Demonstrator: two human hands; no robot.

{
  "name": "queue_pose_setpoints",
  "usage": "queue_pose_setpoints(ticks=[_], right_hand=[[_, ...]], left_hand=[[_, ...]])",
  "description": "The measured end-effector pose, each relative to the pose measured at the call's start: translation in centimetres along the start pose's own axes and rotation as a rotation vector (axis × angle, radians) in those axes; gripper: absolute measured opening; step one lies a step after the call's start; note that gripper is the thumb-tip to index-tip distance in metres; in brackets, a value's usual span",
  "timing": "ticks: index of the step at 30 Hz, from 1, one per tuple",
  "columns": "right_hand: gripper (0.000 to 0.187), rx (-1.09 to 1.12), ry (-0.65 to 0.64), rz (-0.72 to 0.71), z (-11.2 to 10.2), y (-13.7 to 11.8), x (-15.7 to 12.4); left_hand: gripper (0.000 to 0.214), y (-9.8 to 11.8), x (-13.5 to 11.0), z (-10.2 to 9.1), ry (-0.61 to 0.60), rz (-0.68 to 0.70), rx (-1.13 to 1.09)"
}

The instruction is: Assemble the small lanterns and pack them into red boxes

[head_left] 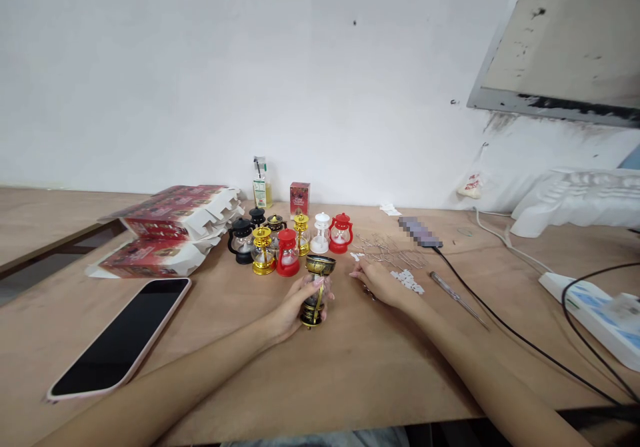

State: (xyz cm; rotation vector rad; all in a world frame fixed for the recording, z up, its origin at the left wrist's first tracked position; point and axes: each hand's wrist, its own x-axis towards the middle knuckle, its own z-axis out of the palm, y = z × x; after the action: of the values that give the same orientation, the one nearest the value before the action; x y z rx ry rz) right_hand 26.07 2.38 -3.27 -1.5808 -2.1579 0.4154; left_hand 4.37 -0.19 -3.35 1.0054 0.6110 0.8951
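Note:
My left hand (291,312) is wrapped round a small black and gold lantern (312,310) with a clear body. The lantern is upside down, its wide base facing up. To the right of it, my right hand (383,283) is closed, thumb and fingers drawn together just above the table. Something small and dark shows under its fingers, too small to name. Beside that hand lie a pile of small white pieces (407,281) and many thin bent wires (390,252). Several mini lanterns stand behind my left hand, among them a red lantern (287,253) and a white lantern (321,233).
Flattened red boxes (165,217) are stacked at the left, with a phone (123,337) in front. A red box (300,198) and a carton (261,183) stand by the wall. On the right are a screwdriver (457,298), a cabled purple device (420,231) and a power strip (593,310).

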Motion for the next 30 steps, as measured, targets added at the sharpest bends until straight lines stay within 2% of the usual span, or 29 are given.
queue_pose_setpoints(ticks=[8,12,16,20,25,30], right_hand=[[0.012,0.011,0.109,-0.067,0.9,0.2,0.0],[0.017,0.194,0.217,-0.109,0.9,-0.5,-0.2],[0.023,0.508,0.328,-0.122,1.1,-1.0,-0.3],[0.027,0.643,0.400,-0.120,1.4,-1.5,-0.4],[0.020,0.715,0.497,-0.134,1.3,-2.8,-1.0],[0.016,0.603,0.567,-0.218,1.0,-4.3,-1.9]], left_hand=[[0.052,-0.1,0.1,-0.1,0.024,0.043,0.027],[0.051,-0.1,0.3,-0.4,0.118,0.211,0.133],[0.052,-0.3,0.7,-0.8,0.187,0.434,0.363],[0.051,-0.6,1.1,-1.3,0.214,0.618,0.622],[0.049,-0.6,1.1,-1.7,0.278,0.646,0.917],[0.050,-0.3,0.9,-1.5,0.306,0.582,0.953]])
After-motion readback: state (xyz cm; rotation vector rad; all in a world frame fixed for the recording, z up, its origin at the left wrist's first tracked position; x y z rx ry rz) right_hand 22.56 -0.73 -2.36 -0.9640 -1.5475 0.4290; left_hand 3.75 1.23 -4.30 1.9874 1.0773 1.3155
